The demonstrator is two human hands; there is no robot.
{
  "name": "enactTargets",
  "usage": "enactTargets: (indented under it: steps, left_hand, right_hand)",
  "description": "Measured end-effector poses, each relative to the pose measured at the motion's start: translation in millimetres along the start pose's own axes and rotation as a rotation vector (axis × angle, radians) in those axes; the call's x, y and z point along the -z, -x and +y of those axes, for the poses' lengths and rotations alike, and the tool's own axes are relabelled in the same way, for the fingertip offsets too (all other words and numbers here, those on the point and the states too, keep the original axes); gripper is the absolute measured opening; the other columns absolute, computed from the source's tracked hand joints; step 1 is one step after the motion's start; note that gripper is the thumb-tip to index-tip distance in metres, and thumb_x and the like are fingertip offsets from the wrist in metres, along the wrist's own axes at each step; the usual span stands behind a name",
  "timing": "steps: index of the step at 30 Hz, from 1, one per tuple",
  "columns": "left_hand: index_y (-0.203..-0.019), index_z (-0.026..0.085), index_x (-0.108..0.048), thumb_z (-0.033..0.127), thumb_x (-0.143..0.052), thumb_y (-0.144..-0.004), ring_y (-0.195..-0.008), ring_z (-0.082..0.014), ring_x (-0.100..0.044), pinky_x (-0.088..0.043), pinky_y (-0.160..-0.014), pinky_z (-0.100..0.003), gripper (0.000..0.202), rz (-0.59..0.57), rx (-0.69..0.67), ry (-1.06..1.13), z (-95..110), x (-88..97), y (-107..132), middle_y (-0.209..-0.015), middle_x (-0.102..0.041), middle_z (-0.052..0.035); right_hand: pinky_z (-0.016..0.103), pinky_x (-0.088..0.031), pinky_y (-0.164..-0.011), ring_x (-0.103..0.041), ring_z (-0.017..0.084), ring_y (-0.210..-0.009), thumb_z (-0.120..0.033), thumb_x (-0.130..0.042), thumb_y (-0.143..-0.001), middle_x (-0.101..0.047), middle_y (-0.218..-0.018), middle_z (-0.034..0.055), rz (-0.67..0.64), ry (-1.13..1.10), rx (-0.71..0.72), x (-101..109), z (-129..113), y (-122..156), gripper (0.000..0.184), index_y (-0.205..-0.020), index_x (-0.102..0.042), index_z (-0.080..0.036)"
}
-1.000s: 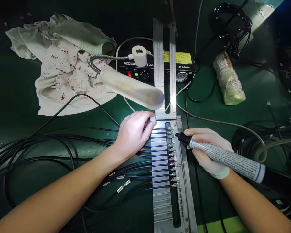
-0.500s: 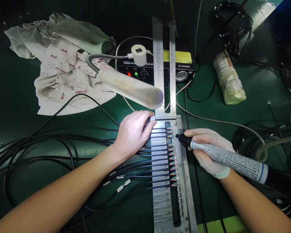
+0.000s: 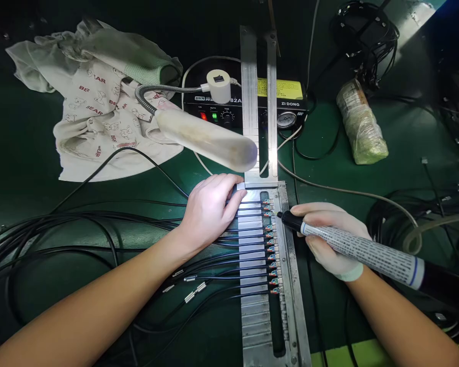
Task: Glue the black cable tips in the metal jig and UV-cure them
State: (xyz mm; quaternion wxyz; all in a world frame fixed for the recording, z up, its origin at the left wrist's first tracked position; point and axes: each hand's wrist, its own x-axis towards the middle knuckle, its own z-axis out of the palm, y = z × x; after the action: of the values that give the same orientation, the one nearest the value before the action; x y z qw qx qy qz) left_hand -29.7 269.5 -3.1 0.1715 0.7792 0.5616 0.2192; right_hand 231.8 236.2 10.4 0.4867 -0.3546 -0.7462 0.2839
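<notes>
A long metal jig [image 3: 256, 306] lies in front of me with several thin black cables [image 3: 214, 265] laid across its slots, their coloured wire ends lined up along a dark groove. My left hand [image 3: 210, 211] rests flat on the cables at the jig's upper left, fingers stretched and pressing down. My right hand [image 3: 327, 237], in a pale glove, is closed around a pen-shaped tool [image 3: 359, 250] with printed grey barrel and black tip. The tip touches the wire ends near the top of the row.
A gooseneck lamp [image 3: 206, 138] hangs over the jig's top. Behind it sits a black control box [image 3: 286, 104] with lit buttons and a gauge. A printed cloth [image 3: 99, 102] lies at the back left, a wrapped bundle [image 3: 361, 127] at the back right, cable coils at both sides.
The tool tip has crept slightly down along the row of wire ends. My left hand has stayed pressed on the cables.
</notes>
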Motion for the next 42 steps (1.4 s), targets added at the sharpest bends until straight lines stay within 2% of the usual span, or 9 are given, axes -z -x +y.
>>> enactTargets:
  steps: [23,42]
  left_hand:
    - [-0.108,0.018,-0.064,0.035,-0.049,-0.100,-0.087,-0.0198,-0.062,-0.043,-0.074,-0.031,0.024,0.001,-0.002,0.007,-0.4,-1.5,0.4,-0.098,-0.070,-0.0053]
    - [-0.107,0.017,-0.064,0.035,-0.050,-0.100,-0.085,-0.0192,-0.061,-0.044,-0.074,-0.031,0.024,0.002,0.001,-0.004,0.1,-1.9,0.7,-0.096,-0.070,-0.0051]
  right_hand:
    - [0.041,-0.064,-0.082,-0.074,0.027,-0.098,-0.014,-0.078,-0.076,-0.076,-0.108,0.0083,0.015,0.038,-0.020,-2.3,1.2,-2.8,0.030,-0.105,-0.072,-0.021]
    - [0.040,-0.065,-0.077,-0.075,0.027,-0.095,-0.015,-0.078,-0.076,-0.077,-0.102,0.0090,0.005,0.008,0.013,-0.5,1.3,-0.8,0.029,-0.104,-0.072,-0.020]
